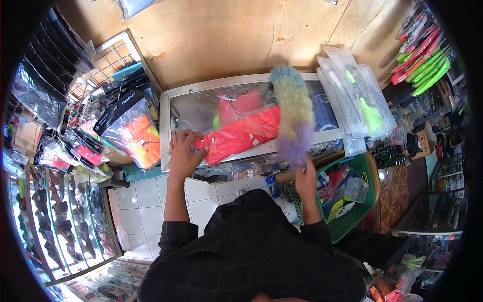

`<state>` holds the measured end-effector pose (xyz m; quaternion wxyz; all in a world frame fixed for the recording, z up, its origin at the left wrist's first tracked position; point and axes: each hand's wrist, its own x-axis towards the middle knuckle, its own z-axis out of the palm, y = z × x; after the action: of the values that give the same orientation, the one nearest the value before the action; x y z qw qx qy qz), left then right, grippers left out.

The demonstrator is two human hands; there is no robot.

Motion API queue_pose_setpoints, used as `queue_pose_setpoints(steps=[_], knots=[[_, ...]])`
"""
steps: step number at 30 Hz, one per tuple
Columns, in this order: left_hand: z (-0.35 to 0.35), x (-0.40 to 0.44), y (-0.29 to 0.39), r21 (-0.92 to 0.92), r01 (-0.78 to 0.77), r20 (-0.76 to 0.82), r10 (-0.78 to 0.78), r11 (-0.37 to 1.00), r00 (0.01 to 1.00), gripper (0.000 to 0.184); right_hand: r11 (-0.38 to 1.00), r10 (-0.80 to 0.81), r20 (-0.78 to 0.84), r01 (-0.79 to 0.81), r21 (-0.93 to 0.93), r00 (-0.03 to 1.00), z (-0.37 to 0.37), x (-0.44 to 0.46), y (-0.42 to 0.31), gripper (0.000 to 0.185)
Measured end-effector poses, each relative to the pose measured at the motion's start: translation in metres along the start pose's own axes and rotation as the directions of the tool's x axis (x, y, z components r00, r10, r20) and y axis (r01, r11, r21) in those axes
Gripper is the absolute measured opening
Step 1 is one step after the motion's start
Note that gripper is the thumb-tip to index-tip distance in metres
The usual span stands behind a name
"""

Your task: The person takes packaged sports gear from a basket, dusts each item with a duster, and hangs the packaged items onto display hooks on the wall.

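My left hand (184,153) is at the left end of a red plastic-wrapped packet (241,135), its thumb over the near corner. The packet lies slanted across the top of a glass display case (196,103). My right hand (306,181) is closed round the handle of a fluffy duster (294,103), coloured blue, yellow and purple. The duster's head stretches away from me over the case, just right of the packet. Another red packet (241,103) shows behind the first one; whether it is on or under the glass I cannot tell.
Bubble-wrapped packages (354,98) lie at the case's right end. A green basket (359,219) of packaged goods stands right of my body. Packaged football goods (133,126) hang at the left. A plywood wall (226,43) rises behind the case; white tiles (146,216) cover the floor.
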<state>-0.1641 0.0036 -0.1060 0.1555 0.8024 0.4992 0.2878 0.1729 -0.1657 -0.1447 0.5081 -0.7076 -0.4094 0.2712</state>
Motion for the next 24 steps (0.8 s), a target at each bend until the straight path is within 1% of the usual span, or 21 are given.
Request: queue_pose_setpoints(steps=[2,3,4,5,7,8,9,10,11,12,13,15,16,17,18,19,21,22,24], knots=[[0.001,0.002,0.001,0.005,-0.016,-0.014,0.016,1.000,1.000,0.041,0.993,-0.051,0.185,0.069,-0.097,0.981,0.022,-0.015,-0.018,0.038],[0.001,0.002,0.001,-0.001,-0.009,-0.011,0.009,1.000,1.000,0.041,0.986,-0.105,0.318,0.141,-0.092,0.942,0.033,-0.025,-0.017,0.038],[0.001,0.002,0.001,-0.008,-0.003,-0.009,0.003,1.000,1.000,0.040,0.975,-0.155,0.444,0.210,-0.078,0.883,0.041,-0.032,-0.019,0.039],[0.007,0.000,-0.007,-0.010,-0.008,-0.009,0.008,1.000,1.000,0.040,0.974,-0.156,0.438,0.211,-0.079,0.885,0.043,-0.034,-0.023,0.039],[0.016,-0.003,-0.017,0.072,-0.074,-0.182,0.086,0.995,0.979,0.038,0.995,0.008,0.628,0.059,-0.086,0.779,0.043,-0.037,-0.044,0.038],[0.018,-0.005,-0.023,0.076,-0.071,-0.181,0.084,0.995,0.980,0.038,0.995,0.008,0.631,0.057,-0.083,0.776,0.040,-0.033,-0.038,0.038],[0.008,-0.001,-0.009,0.032,-0.040,-0.096,0.043,0.999,0.994,0.038,0.998,0.013,0.488,0.019,-0.061,0.872,0.031,-0.024,-0.027,0.036],[0.001,0.001,0.000,-0.009,-0.003,-0.012,0.003,1.000,1.000,0.037,0.999,0.024,0.334,-0.014,-0.033,0.942,0.020,-0.015,-0.016,0.035],[0.000,0.001,0.002,-0.012,-0.009,-0.024,0.009,1.000,1.000,0.037,0.999,-0.031,0.219,0.036,-0.021,0.975,0.008,-0.007,-0.009,0.035],[-0.001,0.000,0.001,-0.010,-0.008,-0.030,0.007,1.000,1.000,0.037,0.996,-0.087,0.096,0.089,-0.015,0.992,-0.004,0.000,-0.002,0.035],[0.001,0.000,-0.001,-0.007,-0.012,-0.032,0.012,1.000,0.999,0.036,0.995,-0.093,0.098,0.094,-0.014,0.991,-0.013,0.007,0.009,0.035],[0.002,0.000,-0.001,-0.009,-0.022,-0.036,0.021,1.000,0.999,0.036,1.000,0.023,-0.077,-0.025,-0.016,0.997,-0.023,0.015,0.029,0.034],[0.002,0.000,-0.001,-0.002,-0.022,-0.038,0.022,1.000,0.999,0.036,1.000,0.017,-0.081,-0.019,-0.019,0.997,-0.019,0.012,0.017,0.034],[0.002,0.000,0.000,0.005,-0.021,-0.039,0.022,1.000,0.999,0.036,0.996,-0.087,0.050,0.089,-0.032,0.995,-0.008,0.004,0.006,0.034],[0.002,-0.001,-0.001,0.004,-0.022,-0.039,0.023,1.000,0.999,0.036,0.981,-0.184,0.181,0.192,-0.029,0.966,0.002,-0.003,-0.003,0.034],[0.003,-0.001,-0.002,-0.002,-0.022,-0.035,0.022,1.000,0.999,0.036,0.981,-0.184,0.179,0.192,-0.028,0.966,0.007,-0.010,-0.004,0.034],[0.002,0.001,-0.003,-0.005,-0.026,-0.035,0.026,1.000,0.999,0.036,0.995,-0.095,0.428,0.070,0.072,0.899,0.015,-0.019,-0.005,0.035],[0.002,0.001,-0.004,-0.009,-0.024,-0.028,0.024,1.000,0.999,0.038,0.995,-0.097,0.428,0.072,0.075,0.899,0.012,-0.016,-0.002,0.035],[0.000,0.000,-0.004,-0.014,-0.019,-0.020,0.019,1.000,1.000,0.040,0.998,0.055,0.203,-0.056,-0.001,0.978,-0.003,-0.003,0.019,0.036]])
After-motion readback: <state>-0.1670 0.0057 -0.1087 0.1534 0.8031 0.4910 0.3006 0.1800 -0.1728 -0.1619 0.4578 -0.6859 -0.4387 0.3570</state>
